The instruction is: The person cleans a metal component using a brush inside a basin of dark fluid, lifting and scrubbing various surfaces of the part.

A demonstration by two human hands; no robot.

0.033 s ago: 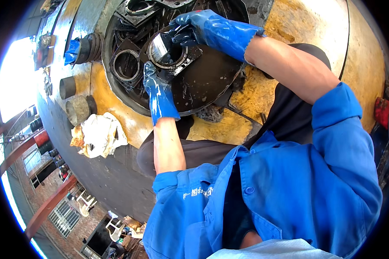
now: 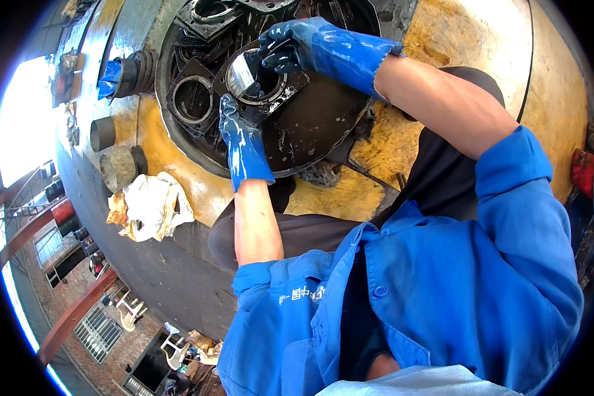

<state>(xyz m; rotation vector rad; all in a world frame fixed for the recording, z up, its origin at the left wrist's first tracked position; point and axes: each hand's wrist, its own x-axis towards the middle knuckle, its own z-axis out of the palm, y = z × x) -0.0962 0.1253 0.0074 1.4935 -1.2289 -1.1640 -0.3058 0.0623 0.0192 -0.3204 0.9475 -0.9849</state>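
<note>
A dark, oily square metal housing [image 2: 290, 91] with a round bore rests tilted over a wide black basin [image 2: 323, 135]. At its near left edge, my left hand [image 2: 241, 135], in a wet blue rubber glove, grips the rim with closed fingers. My right hand [image 2: 297, 46], gloved alike, is over the bore's far right side. Its fingers are curled together, with a thin dark edge showing between them; I cannot make out what they hold. Beside those fingertips, a bright curved metal surface [image 2: 242, 74] shows inside the bore. A similar housing [image 2: 193, 100] lies to the left.
Another flanged part [image 2: 211, 13] sits at the basin's far side. A white rag [image 2: 157, 206] and short metal sleeves [image 2: 117, 168] lie to the left on the floor. Ribbed cylindrical parts [image 2: 138, 74] stand beyond them. A dark sooty clump [image 2: 321, 173] touches the basin's near edge.
</note>
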